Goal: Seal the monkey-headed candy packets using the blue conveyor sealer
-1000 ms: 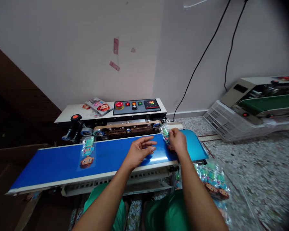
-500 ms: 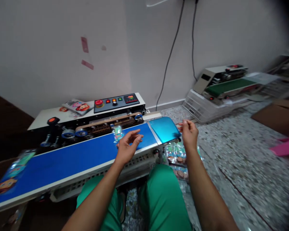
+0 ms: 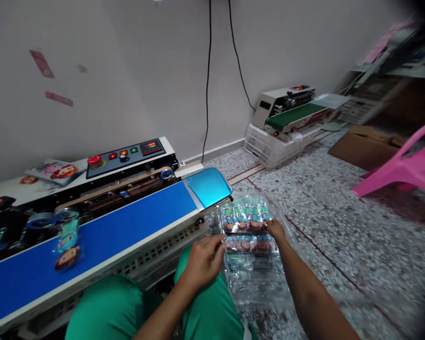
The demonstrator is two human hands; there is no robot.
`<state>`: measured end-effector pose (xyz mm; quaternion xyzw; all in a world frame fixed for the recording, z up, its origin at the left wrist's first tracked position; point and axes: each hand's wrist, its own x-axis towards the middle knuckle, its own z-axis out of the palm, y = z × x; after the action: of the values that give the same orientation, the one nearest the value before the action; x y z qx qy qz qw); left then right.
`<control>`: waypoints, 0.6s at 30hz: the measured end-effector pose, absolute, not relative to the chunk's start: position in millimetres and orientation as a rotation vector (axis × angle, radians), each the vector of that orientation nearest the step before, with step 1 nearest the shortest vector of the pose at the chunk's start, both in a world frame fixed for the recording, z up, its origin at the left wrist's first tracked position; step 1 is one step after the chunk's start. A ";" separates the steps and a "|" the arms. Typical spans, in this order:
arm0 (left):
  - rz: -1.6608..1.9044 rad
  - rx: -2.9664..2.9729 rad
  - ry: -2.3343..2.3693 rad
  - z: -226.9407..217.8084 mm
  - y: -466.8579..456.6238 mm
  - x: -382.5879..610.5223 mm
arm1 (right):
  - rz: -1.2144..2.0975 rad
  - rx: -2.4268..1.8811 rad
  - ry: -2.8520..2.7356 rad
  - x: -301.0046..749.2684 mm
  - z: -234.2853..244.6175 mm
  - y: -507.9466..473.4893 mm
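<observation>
Clear-plastic packets (image 3: 246, 216), probably light, slippery; pinch edges. Right hand (image 3: 276, 230) near right edge of tray (image 3: 257, 289), finger closure unclear; left hand (image 3: 204, 260), thumb apart.

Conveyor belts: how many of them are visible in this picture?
2: the blue belt, nearer, at the left; the green belt, on the farther machine at the right. More may be hidden.

A belt (image 3: 134, 222) runs across the lower left, with one packet (image 3: 67, 241) on it. More packets (image 3: 246, 212) lie in a tray (image 3: 258, 288), low in the middle. On the right, a box (image 3: 364, 144) lies left of a chair (image 3: 411, 170).
</observation>
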<state>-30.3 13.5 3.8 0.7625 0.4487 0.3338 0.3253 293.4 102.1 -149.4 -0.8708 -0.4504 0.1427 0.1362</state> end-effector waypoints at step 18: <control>0.862 2.100 1.303 -1.3 31.1 -21.4 | 0.561 -2.803 -1.076 303.2 -236.8 155.3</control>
<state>-21.4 31.1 -1.3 0.7749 0.4809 0.3181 0.2592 303.2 155.3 -236.8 -0.9168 -0.3520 0.1834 0.0434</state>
